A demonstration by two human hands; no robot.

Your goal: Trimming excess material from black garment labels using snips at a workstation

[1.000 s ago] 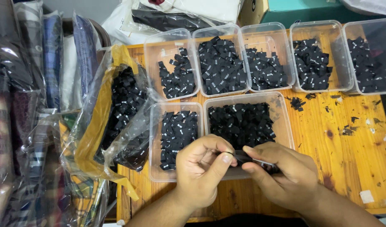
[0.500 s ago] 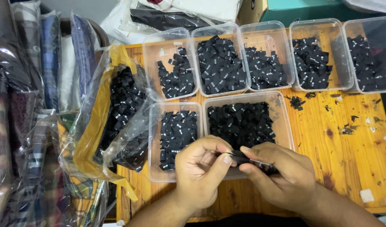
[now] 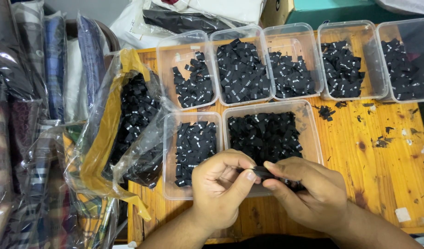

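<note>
My left hand (image 3: 221, 189) and my right hand (image 3: 309, 193) meet over the front edge of a wooden table (image 3: 382, 170). Both pinch the same small black fabric label (image 3: 260, 172) between thumb and fingertips. More black labels seem tucked under my right palm. Just behind the hands stand two clear plastic tubs (image 3: 171, 152) (image 3: 313, 133), each filled with small black labels with white print.
Five more clear tubs of black labels line the back of the table (image 3: 165, 69). An open plastic bag (image 3: 101, 143) with yellow edging, full of black labels, leans at the left. Bagged folded fabrics (image 3: 23, 138) are stacked further left. Black scraps (image 3: 382, 138) dot the right side.
Both hands have stayed in place with only slight finger movement on the label.
</note>
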